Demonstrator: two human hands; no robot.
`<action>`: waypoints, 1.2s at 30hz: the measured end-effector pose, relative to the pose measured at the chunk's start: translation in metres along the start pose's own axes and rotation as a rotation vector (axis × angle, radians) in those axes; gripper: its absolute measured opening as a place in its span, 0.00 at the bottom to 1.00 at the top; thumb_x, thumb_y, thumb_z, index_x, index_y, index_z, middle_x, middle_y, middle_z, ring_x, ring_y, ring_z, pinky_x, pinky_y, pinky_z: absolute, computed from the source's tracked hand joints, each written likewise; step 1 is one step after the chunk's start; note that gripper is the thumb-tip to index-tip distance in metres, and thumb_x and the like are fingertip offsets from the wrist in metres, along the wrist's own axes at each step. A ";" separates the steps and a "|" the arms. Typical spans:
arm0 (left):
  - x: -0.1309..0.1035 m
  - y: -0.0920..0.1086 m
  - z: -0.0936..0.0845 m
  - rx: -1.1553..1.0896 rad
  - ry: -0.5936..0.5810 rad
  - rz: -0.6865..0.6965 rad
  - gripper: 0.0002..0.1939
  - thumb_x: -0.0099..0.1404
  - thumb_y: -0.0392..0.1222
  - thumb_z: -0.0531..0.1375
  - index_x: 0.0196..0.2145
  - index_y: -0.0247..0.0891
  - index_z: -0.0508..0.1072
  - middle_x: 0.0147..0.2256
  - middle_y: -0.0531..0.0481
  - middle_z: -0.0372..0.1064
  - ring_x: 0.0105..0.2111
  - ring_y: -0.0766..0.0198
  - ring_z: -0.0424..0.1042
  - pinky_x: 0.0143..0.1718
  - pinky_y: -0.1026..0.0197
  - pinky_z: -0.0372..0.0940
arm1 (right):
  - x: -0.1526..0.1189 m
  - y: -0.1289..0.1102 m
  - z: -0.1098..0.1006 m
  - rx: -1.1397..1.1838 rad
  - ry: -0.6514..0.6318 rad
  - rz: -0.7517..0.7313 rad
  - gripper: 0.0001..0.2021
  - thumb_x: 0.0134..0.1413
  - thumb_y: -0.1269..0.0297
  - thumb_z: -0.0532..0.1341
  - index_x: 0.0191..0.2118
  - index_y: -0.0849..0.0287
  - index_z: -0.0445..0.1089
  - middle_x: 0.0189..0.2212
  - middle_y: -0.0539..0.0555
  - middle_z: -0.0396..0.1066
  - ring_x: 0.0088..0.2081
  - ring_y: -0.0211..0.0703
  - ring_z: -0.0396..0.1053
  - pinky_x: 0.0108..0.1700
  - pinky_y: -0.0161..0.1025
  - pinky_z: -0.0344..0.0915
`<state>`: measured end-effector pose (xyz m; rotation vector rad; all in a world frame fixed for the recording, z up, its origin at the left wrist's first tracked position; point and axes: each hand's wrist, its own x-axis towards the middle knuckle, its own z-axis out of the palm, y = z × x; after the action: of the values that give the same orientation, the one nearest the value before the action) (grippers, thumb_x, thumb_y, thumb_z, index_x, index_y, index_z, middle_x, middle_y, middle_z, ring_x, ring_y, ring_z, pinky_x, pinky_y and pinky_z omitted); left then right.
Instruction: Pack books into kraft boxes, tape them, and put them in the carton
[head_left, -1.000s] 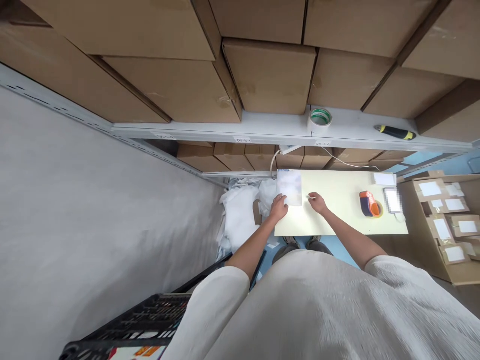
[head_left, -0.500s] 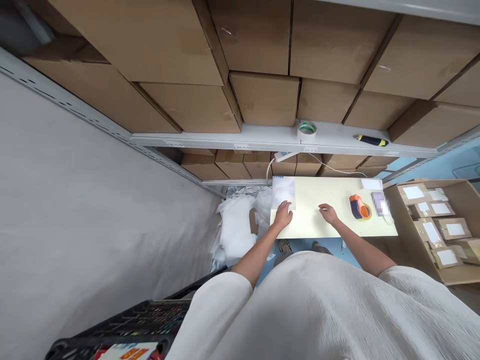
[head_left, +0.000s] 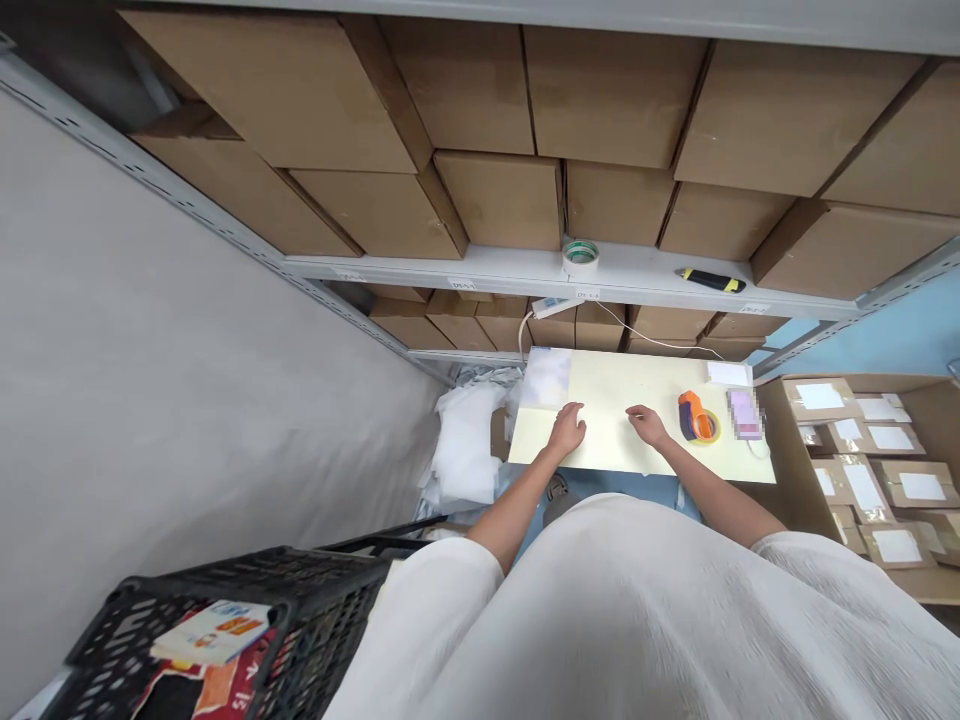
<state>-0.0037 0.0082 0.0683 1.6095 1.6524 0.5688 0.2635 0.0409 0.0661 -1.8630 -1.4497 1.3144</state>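
Over the pale yellow tabletop point(head_left: 607, 440), my left hand point(head_left: 568, 430) hovers or rests with its fingers apart and nothing in it. It is just right of and below a whitish sheet point(head_left: 547, 378) at the table's left end. Across from it, my right hand point(head_left: 646, 425) has its fingers drawn together; whether something small is between them is too small to tell. Right of that hand lies an orange and dark tape dispenser point(head_left: 691, 415) with a yellow tape roll. A purple phone-like item point(head_left: 744, 414), partly pixelated, and a small white box point(head_left: 728, 373) are at the table's right end.
Shelves with cardboard boxes point(head_left: 619, 200) rise behind the table. A tape roll point(head_left: 580, 257) and a yellow-black cutter point(head_left: 712, 280) lie on the shelf edge. At right is a large carton of labelled boxes point(head_left: 796, 384); at lower left, a black crate point(head_left: 330, 600). White bags point(head_left: 465, 445) pile left.
The view has shifted, showing more of the black crate. My left hand has moved off the whitish sheet's lower edge, slightly right of it. My right hand remains near the dispenser.
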 end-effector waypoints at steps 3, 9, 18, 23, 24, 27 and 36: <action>-0.008 0.016 0.022 0.006 0.014 -0.016 0.28 0.66 0.30 0.59 0.63 0.38 0.74 0.67 0.38 0.69 0.72 0.49 0.65 0.77 0.44 0.57 | -0.001 0.017 -0.017 -0.007 -0.023 -0.011 0.11 0.52 0.66 0.61 0.40 0.53 0.79 0.46 0.55 0.83 0.45 0.49 0.80 0.55 0.48 0.75; -0.030 0.040 0.064 -0.006 0.046 -0.050 0.28 0.67 0.30 0.59 0.63 0.39 0.74 0.66 0.39 0.70 0.72 0.50 0.65 0.77 0.43 0.56 | -0.008 0.043 -0.043 -0.012 -0.084 -0.051 0.11 0.53 0.66 0.60 0.40 0.54 0.79 0.46 0.55 0.83 0.48 0.49 0.80 0.57 0.48 0.74; -0.085 0.045 0.081 -0.066 0.195 -0.155 0.27 0.68 0.30 0.59 0.63 0.40 0.74 0.67 0.40 0.70 0.71 0.50 0.65 0.77 0.44 0.57 | -0.017 0.037 -0.028 -0.109 -0.255 -0.153 0.10 0.53 0.67 0.61 0.39 0.53 0.78 0.46 0.54 0.84 0.49 0.49 0.80 0.59 0.48 0.74; -0.142 0.019 0.057 -0.090 0.368 -0.253 0.27 0.68 0.31 0.59 0.63 0.38 0.74 0.67 0.38 0.69 0.71 0.50 0.65 0.76 0.43 0.57 | -0.027 0.007 0.029 -0.135 -0.414 -0.315 0.09 0.52 0.65 0.62 0.38 0.53 0.79 0.44 0.55 0.84 0.47 0.50 0.80 0.57 0.49 0.75; -0.157 0.012 0.051 -0.101 0.414 -0.272 0.26 0.68 0.31 0.60 0.63 0.39 0.74 0.67 0.38 0.70 0.71 0.49 0.66 0.76 0.43 0.58 | -0.033 0.000 0.043 -0.136 -0.449 -0.352 0.09 0.52 0.64 0.62 0.38 0.53 0.79 0.43 0.55 0.84 0.45 0.50 0.80 0.56 0.49 0.75; -0.210 -0.009 0.033 -0.130 0.566 -0.330 0.26 0.68 0.31 0.61 0.63 0.38 0.74 0.65 0.37 0.71 0.69 0.48 0.68 0.74 0.41 0.61 | -0.057 -0.021 0.091 -0.145 -0.559 -0.451 0.10 0.52 0.62 0.61 0.38 0.55 0.79 0.40 0.56 0.84 0.42 0.49 0.80 0.52 0.48 0.76; -0.422 -0.066 0.006 -0.130 0.809 -0.406 0.28 0.68 0.30 0.59 0.65 0.39 0.72 0.66 0.38 0.70 0.69 0.50 0.67 0.75 0.41 0.60 | -0.221 -0.047 0.253 -0.157 -0.832 -0.699 0.12 0.55 0.60 0.61 0.41 0.55 0.79 0.42 0.58 0.84 0.44 0.51 0.80 0.56 0.50 0.76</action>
<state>-0.0706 -0.4127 0.1001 0.9315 2.3745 1.1733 0.0209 -0.1951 0.0789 -0.6807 -2.3599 1.6672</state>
